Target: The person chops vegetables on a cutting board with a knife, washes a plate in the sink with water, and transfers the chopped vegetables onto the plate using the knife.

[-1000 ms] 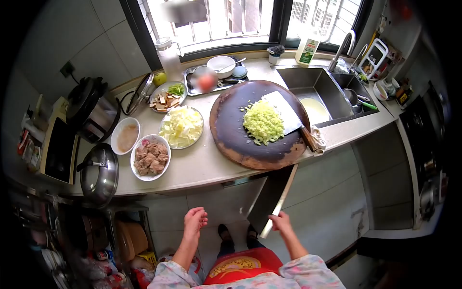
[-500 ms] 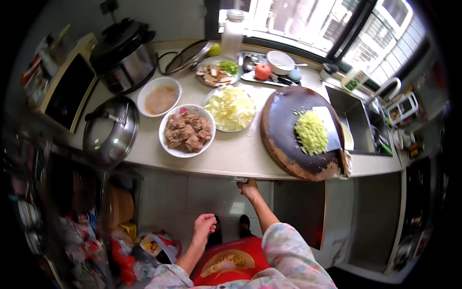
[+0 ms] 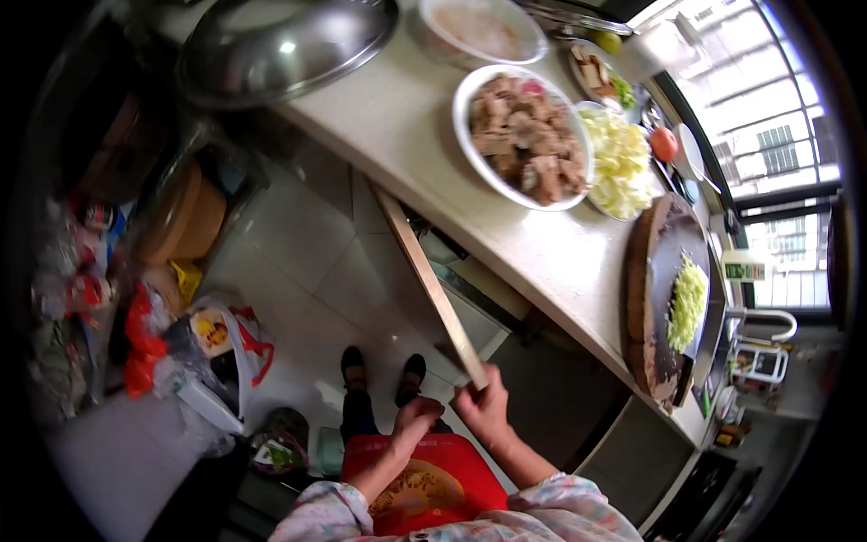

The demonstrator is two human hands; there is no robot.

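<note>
My right hand grips the free end of a wooden-edged cabinet door below the counter. The door stands swung out, its far end close to the counter edge. My left hand hovers in front of my red apron, fingers curled in, with nothing visible in it. A narrow opening into the cabinet shows behind the door; its contents are hard to make out.
On the counter stand a bowl of meat chunks, chopped cabbage, a bowl of pale liquid and a metal lid. A round chopping block holds minced greens. Bags lie on the left.
The cabinet door has swung outward, pulled by my right hand, which was at its handle under the counter edge. My view has turned left and tilted downward. My left hand stays curled near the apron.
</note>
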